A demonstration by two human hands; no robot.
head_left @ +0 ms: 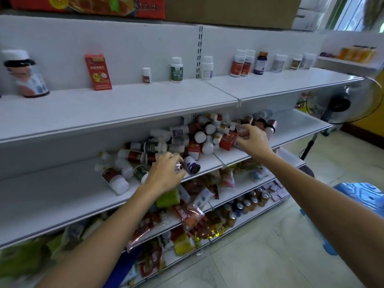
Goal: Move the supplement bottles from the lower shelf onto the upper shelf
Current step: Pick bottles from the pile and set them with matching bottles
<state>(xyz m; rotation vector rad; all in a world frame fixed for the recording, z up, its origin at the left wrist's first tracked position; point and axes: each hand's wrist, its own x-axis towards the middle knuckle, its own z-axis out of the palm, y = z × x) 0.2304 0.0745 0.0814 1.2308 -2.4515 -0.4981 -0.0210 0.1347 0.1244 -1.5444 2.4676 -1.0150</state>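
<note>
A heap of supplement bottles lies on its side across the white lower shelf. On the upper shelf several bottles stand upright along the back wall, among them a green-labelled bottle and a red box. My left hand curls around a small bottle with a shiny label at the front of the heap, next to a dark purple bottle. My right hand closes on a small bottle beside a red carton at the heap's right side.
Snack bags and jars fill the shelves below. A standing fan is at the shelf's right end, and a blue plastic stool stands on the tiled floor. Cardboard boxes sit on top of the unit.
</note>
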